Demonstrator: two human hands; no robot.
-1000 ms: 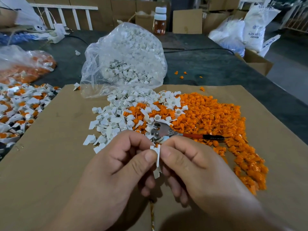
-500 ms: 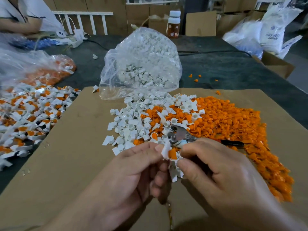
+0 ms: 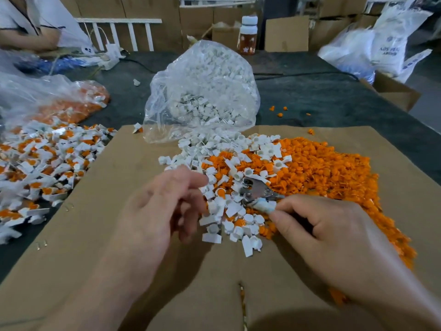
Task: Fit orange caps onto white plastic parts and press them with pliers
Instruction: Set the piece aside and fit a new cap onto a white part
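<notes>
Capped parts (image 3: pixel 43 163) pile up left of the pliers (image 3: pixel 256 191); many orange caps (image 3: pixel 329 168) remain right of them. Our right hand (image 3: pixel 334 235) pinches the pliers; we cannot tell what our left hand (image 3: pixel 164 206) holds.

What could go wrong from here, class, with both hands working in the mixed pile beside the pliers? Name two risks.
1. The right hand pinches a pale part right against the pliers lying in the pile. Fingertips could get nipped, or the part could slip away.
2. White parts and orange caps lie mixed on the cardboard. If the left hand sweeps through, it could scatter them or pick a wrong piece.
</notes>
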